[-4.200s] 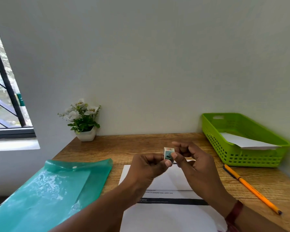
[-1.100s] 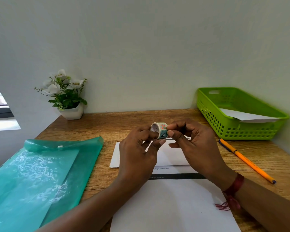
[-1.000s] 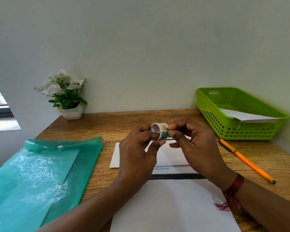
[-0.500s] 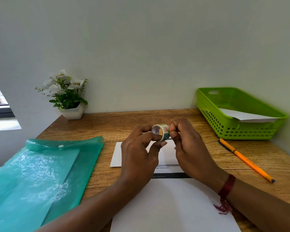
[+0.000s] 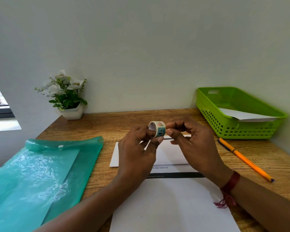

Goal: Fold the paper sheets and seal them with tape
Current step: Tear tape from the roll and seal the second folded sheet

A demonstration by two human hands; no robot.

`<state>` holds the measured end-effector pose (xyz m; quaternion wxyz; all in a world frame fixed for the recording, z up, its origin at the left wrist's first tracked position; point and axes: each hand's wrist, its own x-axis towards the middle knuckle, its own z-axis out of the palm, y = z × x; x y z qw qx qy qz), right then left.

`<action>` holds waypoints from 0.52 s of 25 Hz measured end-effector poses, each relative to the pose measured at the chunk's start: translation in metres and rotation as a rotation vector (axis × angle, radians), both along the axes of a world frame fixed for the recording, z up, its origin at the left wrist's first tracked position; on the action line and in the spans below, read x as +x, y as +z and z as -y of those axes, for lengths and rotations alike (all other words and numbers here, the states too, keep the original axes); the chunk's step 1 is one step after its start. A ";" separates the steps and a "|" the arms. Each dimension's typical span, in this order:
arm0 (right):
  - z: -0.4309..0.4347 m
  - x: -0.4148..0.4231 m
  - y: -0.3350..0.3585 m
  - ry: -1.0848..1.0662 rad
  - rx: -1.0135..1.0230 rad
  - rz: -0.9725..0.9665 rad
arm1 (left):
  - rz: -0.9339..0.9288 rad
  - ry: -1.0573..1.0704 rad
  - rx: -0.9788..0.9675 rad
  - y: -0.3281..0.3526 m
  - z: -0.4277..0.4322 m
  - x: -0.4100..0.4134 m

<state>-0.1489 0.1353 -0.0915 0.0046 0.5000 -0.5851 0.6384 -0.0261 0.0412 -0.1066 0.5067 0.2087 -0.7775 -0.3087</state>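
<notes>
A flat paper sheet lies nearest on the table, just before the folded sheet. Above the folded sheet, the left hand pinches a patterned tape roll, and the right hand pinches its rim with thumb and forefinger.

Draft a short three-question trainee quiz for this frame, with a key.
1. True or false: the tape roll sits in the green basket.
2. What lies in the basket? A) scissors B) white paper C) a cup
3. Fill in: the orange pen lies to the ___ of the sheets.
Key: 1 false, the left hand holds it up while the right hand pinches at its edge; 2 B; 3 right.
</notes>
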 end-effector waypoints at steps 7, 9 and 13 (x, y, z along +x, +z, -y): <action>-0.001 0.002 -0.002 -0.011 -0.072 -0.020 | -0.026 -0.003 -0.060 0.001 -0.006 0.003; -0.002 0.003 -0.002 -0.035 -0.108 -0.086 | -0.026 0.018 -0.091 0.001 -0.008 0.004; -0.003 0.004 -0.002 -0.060 -0.178 -0.162 | -0.039 0.049 -0.195 0.004 -0.011 0.006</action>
